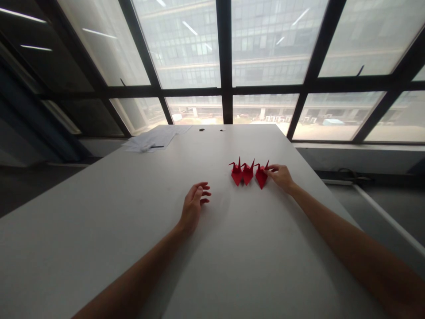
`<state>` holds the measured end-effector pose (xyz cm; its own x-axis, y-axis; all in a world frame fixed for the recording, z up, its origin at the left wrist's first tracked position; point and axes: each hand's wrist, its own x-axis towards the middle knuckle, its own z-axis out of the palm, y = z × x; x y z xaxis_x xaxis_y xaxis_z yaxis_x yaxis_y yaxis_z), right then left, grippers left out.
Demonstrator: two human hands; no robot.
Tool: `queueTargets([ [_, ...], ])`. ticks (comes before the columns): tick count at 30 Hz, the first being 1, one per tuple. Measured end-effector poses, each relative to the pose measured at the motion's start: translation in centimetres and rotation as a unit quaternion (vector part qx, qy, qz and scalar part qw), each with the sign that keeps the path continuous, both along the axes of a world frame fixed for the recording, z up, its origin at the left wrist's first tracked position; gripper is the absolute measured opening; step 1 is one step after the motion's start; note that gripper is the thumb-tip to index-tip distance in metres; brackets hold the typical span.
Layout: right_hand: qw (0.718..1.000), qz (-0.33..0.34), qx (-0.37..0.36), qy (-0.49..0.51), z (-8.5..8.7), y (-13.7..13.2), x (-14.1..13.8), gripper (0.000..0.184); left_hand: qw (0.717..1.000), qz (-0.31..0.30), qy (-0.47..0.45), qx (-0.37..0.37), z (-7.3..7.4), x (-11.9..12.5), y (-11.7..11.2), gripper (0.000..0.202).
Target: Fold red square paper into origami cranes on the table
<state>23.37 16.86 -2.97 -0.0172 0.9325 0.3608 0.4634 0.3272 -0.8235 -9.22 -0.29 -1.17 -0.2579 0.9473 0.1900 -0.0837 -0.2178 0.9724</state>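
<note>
Three red paper cranes stand in a row on the white table, right of centre. My right hand pinches the tail of the rightmost crane with thumb and fingers. The middle crane and the left crane stand touching each other just beside it. My left hand hovers over the table to the left of the cranes, fingers loosely curled and apart, holding nothing.
A loose pile of white papers with a dark pen lies at the table's far left corner. Two small dark round holes sit near the far edge. Large windows with black frames rise behind the table.
</note>
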Motion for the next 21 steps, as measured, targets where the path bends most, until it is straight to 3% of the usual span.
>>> queueTargets([
  [9,1.000,0.031,0.001,0.000,0.5,-0.6,0.3,0.033,1.000,-0.003,0.000,0.004,-0.1,-0.1,0.0,0.033],
  [14,1.000,0.026,0.007,0.010,0.8,-0.9,1.2,0.046,1.000,0.002,0.025,0.016,-0.2,-0.2,0.2,0.034],
  [18,0.998,-0.060,0.023,0.021,1.7,-2.7,2.0,0.046,0.986,0.027,0.156,0.051,0.2,0.2,0.0,0.035],
  [21,0.991,-0.120,0.054,0.020,2.4,-5.8,1.5,0.045,0.925,0.020,0.366,0.097,0.5,1.2,-1.0,0.039],
])
